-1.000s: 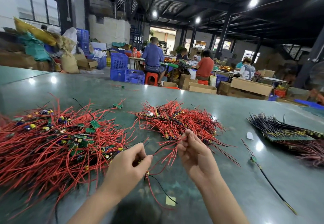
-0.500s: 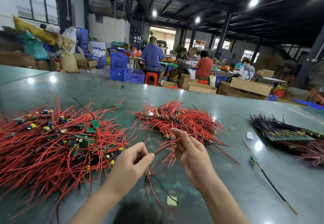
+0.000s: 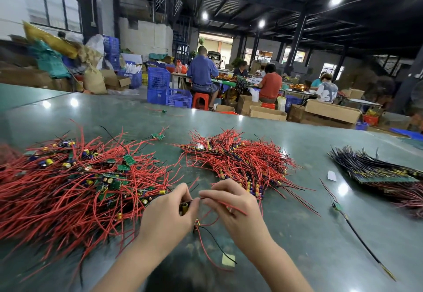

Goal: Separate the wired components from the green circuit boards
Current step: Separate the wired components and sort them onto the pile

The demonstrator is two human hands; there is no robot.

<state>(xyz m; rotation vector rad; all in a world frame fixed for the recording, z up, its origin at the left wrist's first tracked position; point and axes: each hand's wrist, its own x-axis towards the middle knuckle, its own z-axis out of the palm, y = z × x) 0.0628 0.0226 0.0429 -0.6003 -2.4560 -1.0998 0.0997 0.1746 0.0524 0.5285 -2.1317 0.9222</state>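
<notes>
head view: the left hand (image 3: 168, 212) pinches a small component (image 3: 185, 208) with a yellow-topped capacitor. the right hand (image 3: 233, 209) pinches its red wire (image 3: 231, 206), fingertips nearly touching.

My bench (image 3: 297, 234) is dark green and glossy, with lamp glare on it. At left lies a big tangle of red wires with green boards (image 3: 68, 188). At centre sits a second red wire heap (image 3: 240, 161). At the right edge is a dark wire bundle (image 3: 370, 168). Near it are a white scrap (image 3: 331, 175) and a lone black lead (image 3: 357, 234). A yellow tag (image 3: 228, 260) is at bottom centre, and one stray board (image 3: 164, 111) lies far back.
</notes>
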